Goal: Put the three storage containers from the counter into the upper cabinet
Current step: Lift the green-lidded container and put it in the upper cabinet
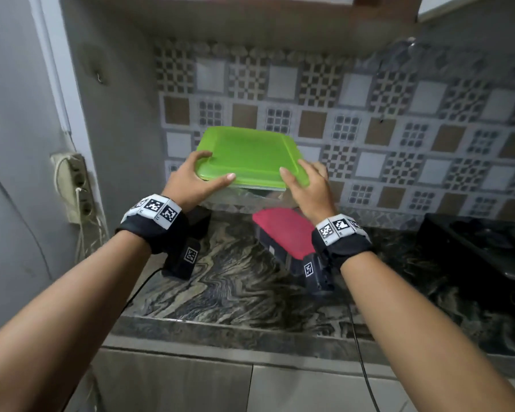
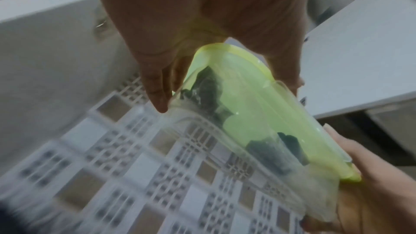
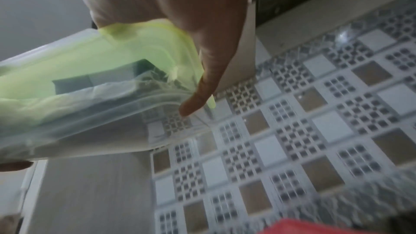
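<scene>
A clear storage container with a green lid [image 1: 247,156] is held in the air above the counter, in front of the tiled wall. My left hand [image 1: 195,181] grips its left side, thumb on the lid. My right hand [image 1: 306,185] grips its right side the same way. In the left wrist view the green-lidded container [image 2: 258,122] shows dark contents through its clear wall. The right wrist view shows the same container [image 3: 101,81] with a finger along its corner. A container with a red lid [image 1: 283,230] stands on the marble counter [image 1: 235,286] below my right wrist.
The underside of the upper cabinet [image 1: 250,19] spans the top of the head view. A black stove [image 1: 482,251] occupies the counter's right end. A power strip with cables [image 1: 72,185] hangs on the left wall. A small dark object [image 1: 199,221] sits under my left wrist.
</scene>
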